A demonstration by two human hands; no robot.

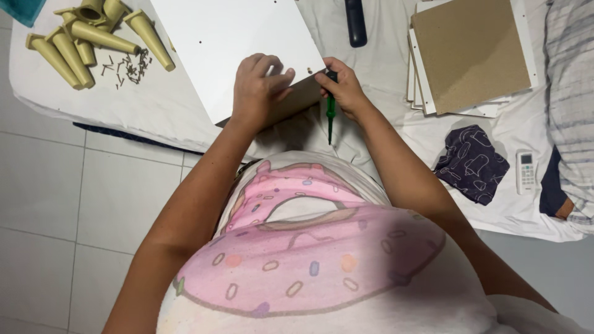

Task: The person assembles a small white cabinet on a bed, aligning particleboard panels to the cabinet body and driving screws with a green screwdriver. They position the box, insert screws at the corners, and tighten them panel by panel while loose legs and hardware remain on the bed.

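1. Where the view begins, nearest the camera, a white shirt with a pink doughnut print [309,247] fills the lower middle, with both bare forearms reaching up from it over a white-sheeted bed [154,105]; pale floor tiles [74,204] lie to the left.
2. The right hand [343,86] is closed around a green-handled screwdriver [331,114], whose shaft points down toward the body; the hand sits at the near corner of the panel.
3. The left hand [257,89] lies curled on top of a white furniture panel [235,43], fingers bent and pressing on its near edge, just beside the right hand.
4. The panel rests tilted on the bed, its brown raw edge facing the person and small drilled holes showing on its face.
5. To the right, a dark patterned cloth [470,164] and a white remote control [526,172] lie on the sheet, near a striped fabric [572,93].
6. Further off, a stack of boards [470,52] topped by a brown one sits at upper right.
7. At upper left, a cluster of tapered olive-beige furniture legs [86,37] lies beside a small scatter of screws [130,67].
8. A dark oblong object [356,21] lies at the top edge; what it is cannot be told.
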